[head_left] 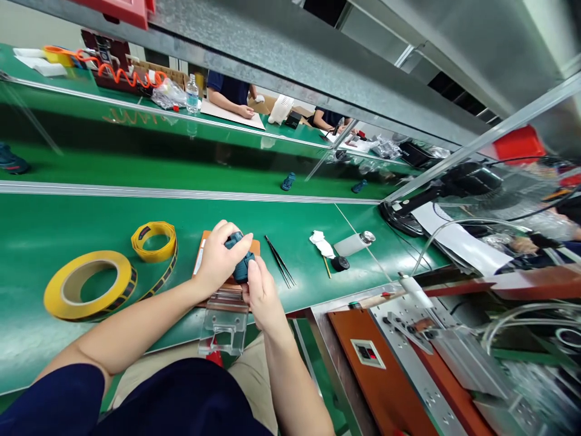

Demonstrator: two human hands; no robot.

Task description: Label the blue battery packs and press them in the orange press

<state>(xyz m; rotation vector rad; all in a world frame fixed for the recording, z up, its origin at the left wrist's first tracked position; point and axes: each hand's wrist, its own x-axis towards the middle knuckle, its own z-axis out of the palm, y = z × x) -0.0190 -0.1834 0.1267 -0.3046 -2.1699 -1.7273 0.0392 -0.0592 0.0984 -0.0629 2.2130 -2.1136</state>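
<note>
Both my hands are closed round a small dark blue part [240, 266] in front of my body. My left hand [220, 257] grips its upper end, thumb and fingers on opposite sides. Lower down, my right hand [263, 297] pinches the other end between thumb and fingers. Beneath them lies an orange-brown block [256, 247] with a clear plastic fixture [224, 327] at its near side. Black tweezers [279, 261] rest on the green table just right of my hands. My fingers hide some of the blue part.
Yellow tape rolls [91, 284] [154, 241] lie at the left. A white bottle [354, 243], black cap [340, 263] and white cloth [322, 243] are to the right. Further right stand a fan [467, 178] and metal machine [454, 345]. Blue parts [288, 181] sit behind the rail; people work beyond.
</note>
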